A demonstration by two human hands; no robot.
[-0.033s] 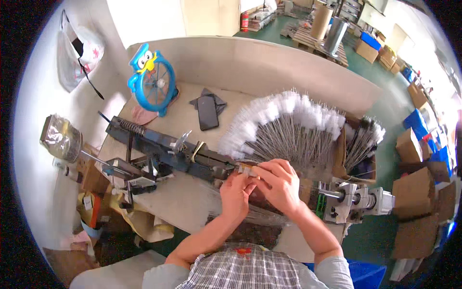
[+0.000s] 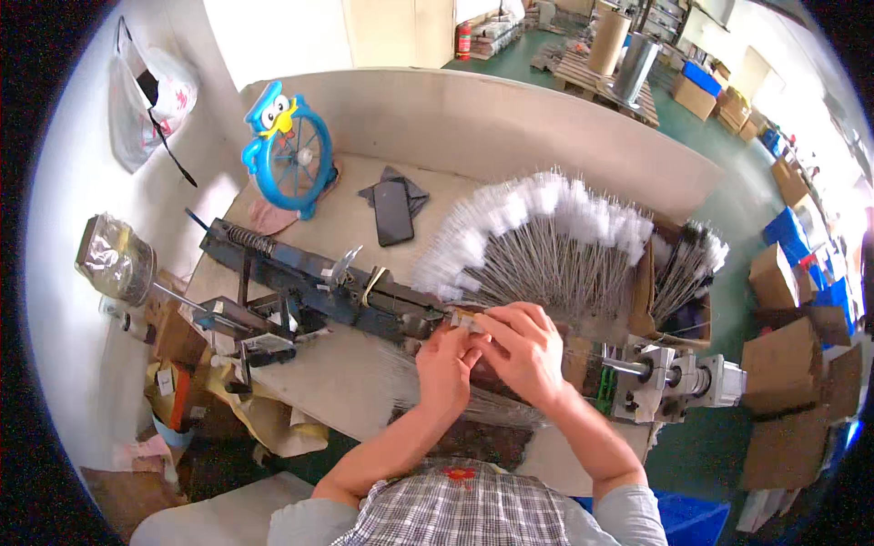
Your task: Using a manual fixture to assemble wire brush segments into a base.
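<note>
My left hand (image 2: 444, 366) and my right hand (image 2: 526, 350) meet at the near end of a long dark metal machine rail (image 2: 309, 273) that runs across the workbench. Between the fingertips of both hands is a small white piece (image 2: 464, 318), pressed against the rail's end. Just behind my hands, a fan of thin wire brushes with white fluffy tips (image 2: 546, 227) lies spread on the bench. What lies under my palms is hidden.
A grey motor assembly (image 2: 678, 382) sits right of my hands. A cardboard box (image 2: 683, 273) holds more brushes. A black phone (image 2: 393, 211), a blue owl-shaped fan (image 2: 287, 146) and a plastic-wrapped jar (image 2: 114, 259) lie to the left. Cardboard boxes (image 2: 792, 364) crowd the floor at right.
</note>
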